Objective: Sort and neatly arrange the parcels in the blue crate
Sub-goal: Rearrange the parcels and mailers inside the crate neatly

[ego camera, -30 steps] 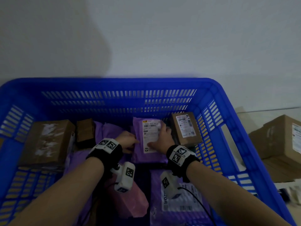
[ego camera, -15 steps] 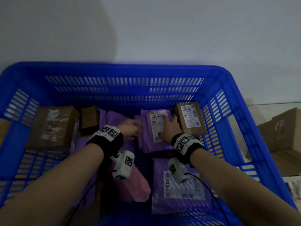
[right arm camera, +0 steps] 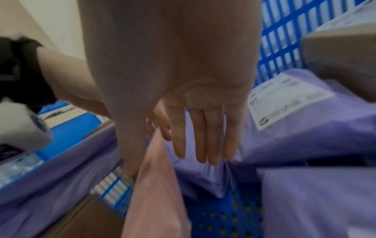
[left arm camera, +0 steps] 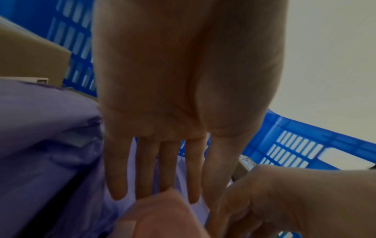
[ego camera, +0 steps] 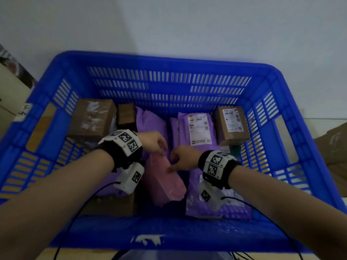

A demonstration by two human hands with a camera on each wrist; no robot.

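Observation:
The blue crate [ego camera: 169,233] holds cardboard boxes and plastic mailers. A pink parcel [ego camera: 169,182] lies tilted in the middle front. My left hand [ego camera: 155,143] hovers at its far end with straight fingers [left arm camera: 154,177], just over the pink parcel's tip [left arm camera: 162,215]. My right hand [ego camera: 181,159] meets the same end. Its thumb lies left of the pink parcel [right arm camera: 154,193] and its straight fingers [right arm camera: 203,141] lie to the right. A purple labelled parcel [ego camera: 199,128] lies flat behind the hands.
A labelled brown box [ego camera: 231,122] stands at the back right. A large taped cardboard box [ego camera: 92,117] and a small brown box [ego camera: 126,114] sit at the back left beside a purple bag [ego camera: 150,121]. Another purple mailer [ego camera: 240,211] lies front right, a cardboard box [ego camera: 112,205] front left.
Both hands let go of the labelled purple parcel at the back and drew toward me to the far end of the pink parcel. The head view tilted down.

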